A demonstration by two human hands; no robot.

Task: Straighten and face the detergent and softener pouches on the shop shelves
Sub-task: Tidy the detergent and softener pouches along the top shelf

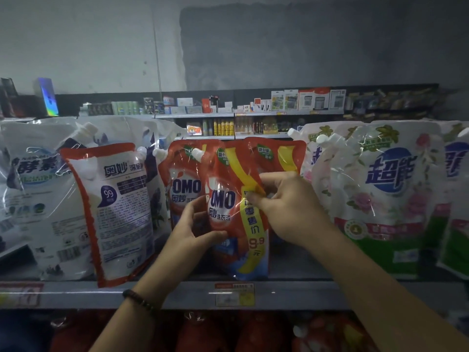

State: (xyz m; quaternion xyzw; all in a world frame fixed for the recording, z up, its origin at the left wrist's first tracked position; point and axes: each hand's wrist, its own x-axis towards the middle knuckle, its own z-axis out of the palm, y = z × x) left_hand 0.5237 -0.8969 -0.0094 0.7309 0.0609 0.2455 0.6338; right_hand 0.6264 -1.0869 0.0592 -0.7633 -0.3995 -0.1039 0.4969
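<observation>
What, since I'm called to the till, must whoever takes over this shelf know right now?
Left hand holds the front red OMO pouch at its lower left edge; right hand pinches its yellow price band.
That pouch stands label-out on the shelf, slightly tilted, two more red pouches behind it.
Done: green-and-white pouches at right face forward.
To do: settle the held pouch upright; the red-edged white pouch at left leans and shows what looks like its back panel, so it probably needs turning.

Bare left hand [195, 224], dark beaded bracelet [142, 302] at its wrist, bare right hand [286, 207]
</observation>
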